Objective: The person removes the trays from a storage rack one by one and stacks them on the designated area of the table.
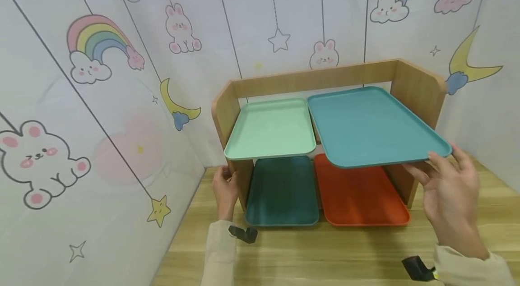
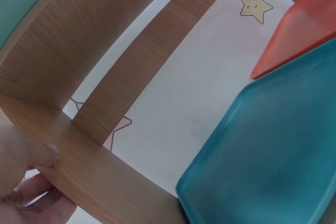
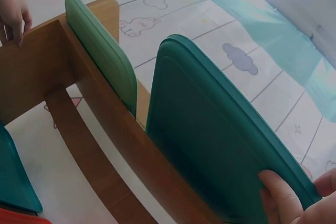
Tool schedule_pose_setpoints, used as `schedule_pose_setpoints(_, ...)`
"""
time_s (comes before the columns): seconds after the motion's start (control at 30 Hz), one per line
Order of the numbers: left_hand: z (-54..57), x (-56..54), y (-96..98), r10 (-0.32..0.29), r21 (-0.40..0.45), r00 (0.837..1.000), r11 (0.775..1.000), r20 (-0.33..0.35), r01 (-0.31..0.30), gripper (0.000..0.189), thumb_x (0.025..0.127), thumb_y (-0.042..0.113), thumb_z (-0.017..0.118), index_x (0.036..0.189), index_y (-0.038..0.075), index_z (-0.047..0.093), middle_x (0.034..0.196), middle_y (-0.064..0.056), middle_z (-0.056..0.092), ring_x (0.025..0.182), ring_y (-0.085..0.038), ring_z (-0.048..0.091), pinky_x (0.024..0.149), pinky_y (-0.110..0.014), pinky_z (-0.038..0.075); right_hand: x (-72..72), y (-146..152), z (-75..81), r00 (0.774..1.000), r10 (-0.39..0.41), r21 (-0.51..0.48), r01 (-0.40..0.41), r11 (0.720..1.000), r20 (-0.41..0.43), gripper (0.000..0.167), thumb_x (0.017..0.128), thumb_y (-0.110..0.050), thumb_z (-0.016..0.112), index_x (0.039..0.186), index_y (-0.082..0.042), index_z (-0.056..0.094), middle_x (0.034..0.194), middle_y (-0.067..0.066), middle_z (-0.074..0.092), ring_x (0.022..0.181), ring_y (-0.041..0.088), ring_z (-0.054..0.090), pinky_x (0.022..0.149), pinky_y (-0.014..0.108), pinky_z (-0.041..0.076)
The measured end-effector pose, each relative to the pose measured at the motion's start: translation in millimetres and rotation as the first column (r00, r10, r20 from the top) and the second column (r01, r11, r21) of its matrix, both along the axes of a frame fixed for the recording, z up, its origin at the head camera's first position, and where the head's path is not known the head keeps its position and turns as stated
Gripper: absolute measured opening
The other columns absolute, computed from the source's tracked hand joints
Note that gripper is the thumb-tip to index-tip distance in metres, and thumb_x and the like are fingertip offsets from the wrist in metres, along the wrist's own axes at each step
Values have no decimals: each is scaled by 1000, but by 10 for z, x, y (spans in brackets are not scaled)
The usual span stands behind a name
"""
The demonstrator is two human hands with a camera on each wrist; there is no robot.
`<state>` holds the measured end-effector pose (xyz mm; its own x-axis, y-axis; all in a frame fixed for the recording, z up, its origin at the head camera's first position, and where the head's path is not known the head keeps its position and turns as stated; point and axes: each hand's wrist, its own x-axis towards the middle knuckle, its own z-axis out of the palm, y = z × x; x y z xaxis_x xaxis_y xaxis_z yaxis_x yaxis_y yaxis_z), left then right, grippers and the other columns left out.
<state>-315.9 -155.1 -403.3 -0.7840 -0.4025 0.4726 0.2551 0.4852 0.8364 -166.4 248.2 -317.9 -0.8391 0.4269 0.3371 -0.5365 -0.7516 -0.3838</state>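
My right hand pinches the near right corner of a blue-teal tray. That tray is tilted over the upper level of a two-level wooden shelf, its near edge jutting out in front. In the right wrist view, the thumb presses one face of the tray while the fingers go round the rim. With my left hand I grip the edge of the shelf's left side panel, thumb on the inner face and fingers outside. A mint green tray lies on the upper level, left of the blue-teal one.
Below, a dark green tray stands at left and a red tray at right, their near edges by the wooden tabletop. A white patterned sheet hangs behind the shelf and along its left side.
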Motion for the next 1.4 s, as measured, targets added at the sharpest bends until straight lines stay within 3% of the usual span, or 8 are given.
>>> schedule_pose_setpoints(0.33,-19,13,-3,-11,15,1000,1000,15,11,13,88,5,65,98,-1,62,103,-22,68,96,-35,68,83,-47,54,79,63,-34,999,-12,56,10,998,42,41,93,13,45,132,0,43,128,13,46,87,36,68,70,45,57)
schedule_pose_setpoints(0.8,-17,12,-39,-14,9,1000,1000,-2,14,13,87,2,65,98,-3,61,100,-24,68,94,-37,67,81,-48,54,138,152,-69,998,58,82,-59,995,20,34,94,12,43,127,5,50,121,13,49,84,36,68,75,44,56)
schedule_pose_setpoints(1.03,8,20,-43,-19,-6,1000,1000,-14,19,14,87,2,64,100,-2,61,101,-23,68,94,-36,67,82,-48,54,171,208,-83,991,130,106,-126,986,-29,35,96,11,39,129,6,49,124,14,51,94,35,67,79,44,55)
schedule_pose_setpoints(1.4,-5,24,-14,-22,-13,1000,1000,17,22,13,88,3,63,101,0,62,100,-21,68,96,-35,67,83,-47,53,240,274,-122,986,169,149,-167,975,-5,32,98,8,37,126,7,53,120,12,55,93,28,65,78,41,56)
